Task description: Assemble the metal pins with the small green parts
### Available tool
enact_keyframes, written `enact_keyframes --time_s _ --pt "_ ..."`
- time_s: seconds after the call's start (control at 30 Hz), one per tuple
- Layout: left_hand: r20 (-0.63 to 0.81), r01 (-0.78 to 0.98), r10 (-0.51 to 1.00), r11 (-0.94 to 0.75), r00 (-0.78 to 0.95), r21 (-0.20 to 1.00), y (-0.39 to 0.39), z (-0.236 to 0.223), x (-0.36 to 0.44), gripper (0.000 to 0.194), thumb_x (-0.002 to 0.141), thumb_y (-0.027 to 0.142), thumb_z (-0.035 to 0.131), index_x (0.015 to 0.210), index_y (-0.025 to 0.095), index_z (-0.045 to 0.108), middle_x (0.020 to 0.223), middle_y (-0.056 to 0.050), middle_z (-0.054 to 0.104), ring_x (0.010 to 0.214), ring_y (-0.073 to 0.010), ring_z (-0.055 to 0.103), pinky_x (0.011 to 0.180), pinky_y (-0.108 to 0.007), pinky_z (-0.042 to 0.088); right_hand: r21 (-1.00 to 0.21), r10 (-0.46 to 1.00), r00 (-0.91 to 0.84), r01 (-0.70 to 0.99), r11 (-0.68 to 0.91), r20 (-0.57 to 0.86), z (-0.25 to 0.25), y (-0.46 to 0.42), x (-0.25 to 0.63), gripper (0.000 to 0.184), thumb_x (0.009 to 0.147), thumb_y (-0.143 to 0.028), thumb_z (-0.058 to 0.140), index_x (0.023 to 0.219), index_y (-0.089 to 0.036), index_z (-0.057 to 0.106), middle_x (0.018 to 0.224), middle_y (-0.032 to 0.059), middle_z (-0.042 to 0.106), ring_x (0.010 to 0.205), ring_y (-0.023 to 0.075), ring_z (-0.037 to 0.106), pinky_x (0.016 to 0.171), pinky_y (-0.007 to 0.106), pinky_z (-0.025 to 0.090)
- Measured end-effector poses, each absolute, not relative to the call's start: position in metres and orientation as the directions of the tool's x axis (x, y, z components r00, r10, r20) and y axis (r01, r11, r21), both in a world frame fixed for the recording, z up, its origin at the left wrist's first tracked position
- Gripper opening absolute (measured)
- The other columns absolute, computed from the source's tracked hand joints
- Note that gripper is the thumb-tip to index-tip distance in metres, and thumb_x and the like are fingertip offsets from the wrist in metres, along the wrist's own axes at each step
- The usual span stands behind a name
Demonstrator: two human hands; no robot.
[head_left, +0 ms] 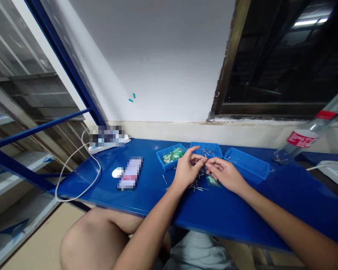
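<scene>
My left hand (pixel 188 167) and my right hand (pixel 224 173) meet over a loose pile of thin metal pins that look like blind rivets (pixel 196 184). Thumb and fingertips are pinched on each hand, almost touching each other. Whatever sits between them is too small to make out. Below my right hand lies a small clear packet with green print (pixel 212 180). Just beyond my left hand, a blue bin (pixel 159 155) holds several green-and-white packets (pixel 173 155). Behind both hands, a second blue bin (pixel 218 150) contains more metal pins (pixel 207 152).
A third blue bin (pixel 253 165) stands at the right, near a clear bottle with a red label (pixel 302 138). On the left are a blurred phone (pixel 131 172), a white round object (pixel 117 172) and a power strip (pixel 109 142) with a looping cable (pixel 62 172). A wall borders the blue table (pixel 154 197).
</scene>
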State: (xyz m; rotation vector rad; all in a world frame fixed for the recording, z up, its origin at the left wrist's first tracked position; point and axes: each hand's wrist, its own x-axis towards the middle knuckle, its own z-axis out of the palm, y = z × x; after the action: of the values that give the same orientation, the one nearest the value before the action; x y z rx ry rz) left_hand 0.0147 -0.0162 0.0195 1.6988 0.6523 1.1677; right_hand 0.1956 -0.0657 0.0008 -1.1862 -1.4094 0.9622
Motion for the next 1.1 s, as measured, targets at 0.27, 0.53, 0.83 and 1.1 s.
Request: enact_keyframes --time_s 0.27,0.53,0.83,1.1 --pt "0.425 -0.078 0.778 -0.442 0.462 0.894 -0.023 0.029 0.013 0.051 0.094 0.031 0.075 0.143 0.021 0.062 0.112 -0.008 0.082 0.104 -0.0231 0.078 0.104 -0.040 0.057 -0.969 0.972 0.092 0.145 0.201 0.215 0.004 -0.065 0.198 0.047 0.079 -0.063 0.082 0.092 -0.019 0.071 0.072 0.0042 0.073 0.053 0.0144 0.059 0.047 0.026 0.044" --pt "0.429 -0.026 0.792 -0.465 0.435 0.885 -0.019 0.025 0.012 0.051 0.097 0.033 0.071 0.145 0.021 0.059 0.123 -0.011 0.079 0.104 -0.0242 0.078 0.093 -0.040 0.062 -0.944 0.968 0.076 0.248 0.216 0.241 0.006 -0.066 0.200 0.043 0.090 -0.062 0.073 0.095 -0.019 0.074 0.079 0.0053 0.074 0.053 0.0136 0.059 0.051 0.028 0.047" --pt "0.467 0.377 0.599 -0.788 0.650 0.486 -0.013 0.012 0.006 0.032 0.099 0.035 0.064 0.125 0.018 0.073 0.132 -0.013 0.073 0.124 -0.0288 0.067 0.111 -0.044 0.051 -0.974 0.975 0.144 0.177 0.141 0.168 0.004 -0.055 0.208 0.052 0.092 -0.069 0.066 0.097 -0.018 0.073 0.077 0.0057 0.071 0.056 0.0135 0.060 0.046 0.024 0.042" --pt "0.338 0.502 0.608 -0.789 0.718 0.354 -0.009 0.006 0.004 0.029 0.097 0.029 0.065 0.122 0.020 0.076 0.117 -0.010 0.079 0.107 -0.0268 0.072 0.097 -0.037 0.055 -0.968 0.978 0.156 0.233 0.098 0.137 0.004 -0.058 0.205 0.058 0.090 -0.074 0.066 0.082 -0.018 0.073 0.070 0.0062 0.072 0.052 0.0147 0.063 0.046 0.026 0.044"
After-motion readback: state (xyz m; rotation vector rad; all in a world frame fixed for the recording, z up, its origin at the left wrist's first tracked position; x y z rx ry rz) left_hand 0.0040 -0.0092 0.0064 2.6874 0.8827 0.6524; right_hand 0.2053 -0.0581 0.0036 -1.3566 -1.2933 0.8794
